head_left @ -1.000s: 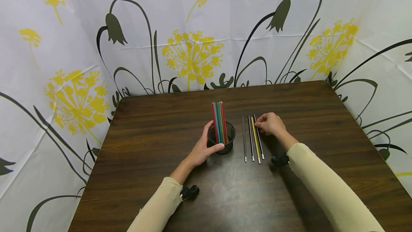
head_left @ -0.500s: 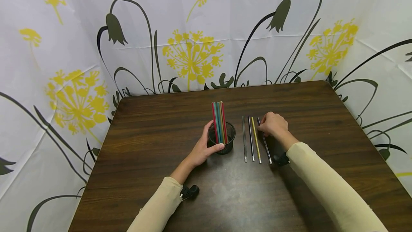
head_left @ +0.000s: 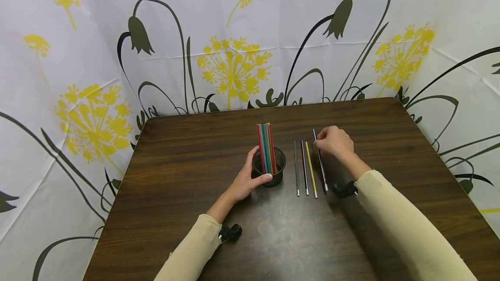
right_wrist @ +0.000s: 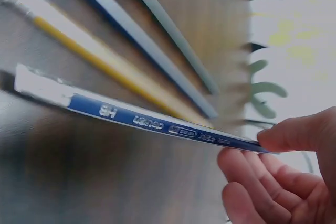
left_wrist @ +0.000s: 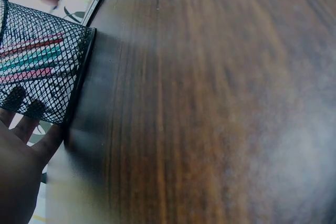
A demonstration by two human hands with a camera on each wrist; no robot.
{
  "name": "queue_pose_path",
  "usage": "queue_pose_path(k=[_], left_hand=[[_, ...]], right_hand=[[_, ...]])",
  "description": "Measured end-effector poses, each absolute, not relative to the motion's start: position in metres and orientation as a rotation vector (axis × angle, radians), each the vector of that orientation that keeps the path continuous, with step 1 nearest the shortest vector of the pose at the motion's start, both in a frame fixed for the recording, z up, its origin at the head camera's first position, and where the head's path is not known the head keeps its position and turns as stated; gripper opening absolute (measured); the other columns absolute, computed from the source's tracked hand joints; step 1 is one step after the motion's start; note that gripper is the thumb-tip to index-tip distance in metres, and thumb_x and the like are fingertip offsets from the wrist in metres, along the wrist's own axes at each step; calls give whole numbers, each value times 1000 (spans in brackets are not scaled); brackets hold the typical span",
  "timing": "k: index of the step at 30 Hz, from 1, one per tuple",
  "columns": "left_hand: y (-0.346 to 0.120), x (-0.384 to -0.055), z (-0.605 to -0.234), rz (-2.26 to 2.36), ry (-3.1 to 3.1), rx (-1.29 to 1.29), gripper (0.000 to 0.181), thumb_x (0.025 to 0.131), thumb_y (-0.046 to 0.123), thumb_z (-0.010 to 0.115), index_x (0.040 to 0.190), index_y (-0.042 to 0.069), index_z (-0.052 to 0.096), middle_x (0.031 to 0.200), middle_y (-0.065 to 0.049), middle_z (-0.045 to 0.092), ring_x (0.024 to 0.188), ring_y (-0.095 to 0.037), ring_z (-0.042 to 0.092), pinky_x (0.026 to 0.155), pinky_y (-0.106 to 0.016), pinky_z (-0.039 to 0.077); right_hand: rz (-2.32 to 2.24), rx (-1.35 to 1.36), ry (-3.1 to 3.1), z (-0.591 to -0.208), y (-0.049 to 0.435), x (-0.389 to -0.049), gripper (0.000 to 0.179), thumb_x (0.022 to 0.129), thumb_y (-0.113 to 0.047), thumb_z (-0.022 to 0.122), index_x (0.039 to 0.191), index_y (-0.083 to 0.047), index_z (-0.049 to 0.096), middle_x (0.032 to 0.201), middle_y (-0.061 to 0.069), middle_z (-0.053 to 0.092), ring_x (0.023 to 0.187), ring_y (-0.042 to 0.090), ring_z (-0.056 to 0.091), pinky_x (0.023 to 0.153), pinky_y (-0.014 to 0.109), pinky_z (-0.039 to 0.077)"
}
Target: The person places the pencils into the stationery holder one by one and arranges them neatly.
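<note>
My left hand grips a black mesh pencil cup that stands on the table. Several pencils in red, teal and tan lean inside the cup; their red and teal sides show through the mesh in the left wrist view. With thumb and fingers, my right hand pinches a dark blue pencil near its far end. The pencil's pale eraser end points toward me, raised a little off the table. To its left lie a yellow pencil, another dark blue pencil and a grey-green pencil, roughly side by side.
The dark wood table reaches back to a white curtain printed with yellow and green flowers. A black wrist device sits by the left sleeve, and another wrist device by the right sleeve.
My right hand has drawn the blue pencil rightward, away from the yellow one, then shifted it farther back and lifted it slightly. The left hand and cup stay still.
</note>
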State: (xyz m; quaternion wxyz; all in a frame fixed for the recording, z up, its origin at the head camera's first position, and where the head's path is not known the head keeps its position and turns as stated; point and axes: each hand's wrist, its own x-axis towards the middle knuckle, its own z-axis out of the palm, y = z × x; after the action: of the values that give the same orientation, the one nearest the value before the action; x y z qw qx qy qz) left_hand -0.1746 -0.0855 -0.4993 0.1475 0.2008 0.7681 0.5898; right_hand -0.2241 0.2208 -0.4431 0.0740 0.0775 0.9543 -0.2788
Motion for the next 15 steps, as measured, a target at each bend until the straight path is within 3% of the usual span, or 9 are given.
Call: queue_pose_path(k=[6,12,15], left_hand=[[-86,-166,-473,1668,2189,592,86,92,19,64,157,16,7,156,-19,24,140,-37,30,109,-61,21],[-87,-176,-500,1644,2217,575,89,93,20,64,157,23,3,158,-16,19,143,-37,24,111,-60,18],[-87,-179,-510,1666,2223,574,89,93,24,66,157,30,4,157,-13,23,141,-34,28,111,-60,19]], right_hand=[[-1127,143,3006,-407,208,-224,19,89,-29,66,98,-13,70,76,-1,71,66,16,67,62,37,44],[-1703,-102,2921,-377,185,-216,17,88,-18,68,99,-5,70,80,6,71,58,12,67,56,27,53],[-1895,-245,2857,-368,173,-210,17,89,-14,68,101,-2,69,80,8,70,58,10,66,53,27,53]])
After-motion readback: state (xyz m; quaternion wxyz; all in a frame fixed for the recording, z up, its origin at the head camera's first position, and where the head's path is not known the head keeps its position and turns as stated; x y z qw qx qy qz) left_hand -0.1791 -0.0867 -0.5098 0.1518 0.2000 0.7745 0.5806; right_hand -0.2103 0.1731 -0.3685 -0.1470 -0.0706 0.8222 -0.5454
